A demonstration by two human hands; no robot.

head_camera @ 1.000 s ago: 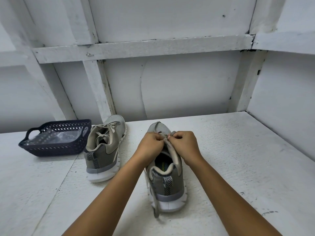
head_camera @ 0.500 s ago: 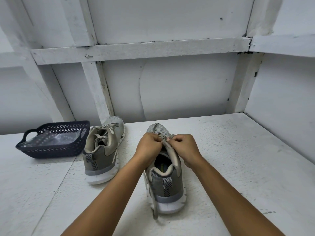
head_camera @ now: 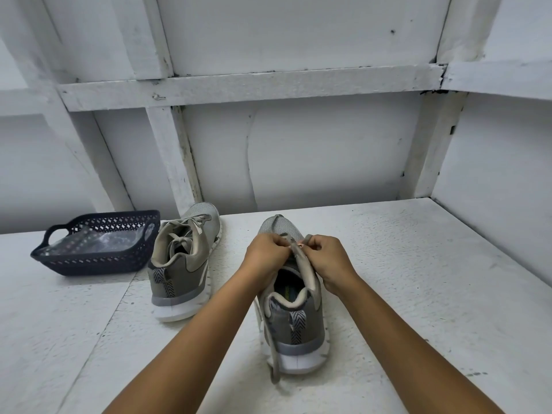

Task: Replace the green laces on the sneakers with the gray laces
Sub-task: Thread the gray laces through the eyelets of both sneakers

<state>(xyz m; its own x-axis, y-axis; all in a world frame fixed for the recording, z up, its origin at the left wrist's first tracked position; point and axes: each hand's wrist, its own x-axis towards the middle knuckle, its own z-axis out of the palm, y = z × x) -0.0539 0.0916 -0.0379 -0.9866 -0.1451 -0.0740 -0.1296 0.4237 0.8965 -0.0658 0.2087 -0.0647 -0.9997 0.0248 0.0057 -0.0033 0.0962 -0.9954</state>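
The grey mesh sneaker with a white sole (head_camera: 291, 318) stands mid-table, heel nearest. The left hand (head_camera: 265, 255) and right hand (head_camera: 328, 258), fingers curled, pinch its pale lace (head_camera: 273, 363) above the tongue, hiding the eyelets. A laced matching sneaker (head_camera: 182, 264) stands to the left, just beside a dark perforated plastic basket (head_camera: 98, 259).

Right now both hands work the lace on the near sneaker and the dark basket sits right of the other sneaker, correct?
No. In the head view the dark basket sits left of the other sneaker, not right. The rest holds: left hand and right hand both work the lace on the near sneaker.
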